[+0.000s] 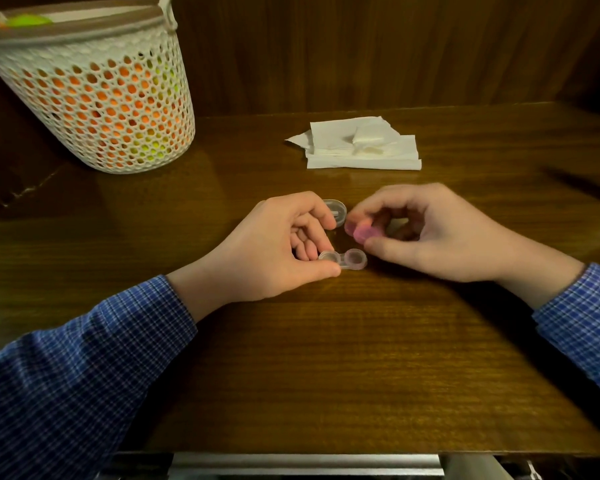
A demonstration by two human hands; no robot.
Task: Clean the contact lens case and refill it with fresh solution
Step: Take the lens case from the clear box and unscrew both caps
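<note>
1. The wooden table [326, 358] fills most of your view, dark and glossy, backed by a wood-panelled wall.
2. The white perforated basket [94, 98] stands at the far left corner of the table, well apart from your hands; orange and yellow-green contents show through its holes.
3. The stack of white tissues [361, 147] lies at the far middle of the table, beyond both hands, with a smaller folded piece on top.
4. Your left hand [278, 247] rests on the table with fingers curled; thumb and fingertips pinch the left well of the contact lens case [343, 260].
5. Your right hand [430, 233] hovers just right of the case, fingers curled, thumb and forefinger pinching the pink cap [364, 233]. The hand is blurred.
6. The contact lens case is clear, lies flat on the table between your hands, and both wells are uncapped; the right well is free of your fingers.
7. The clear cap [336, 209] lies on the table just behind your left fingertips, close to the pink cap.
</note>
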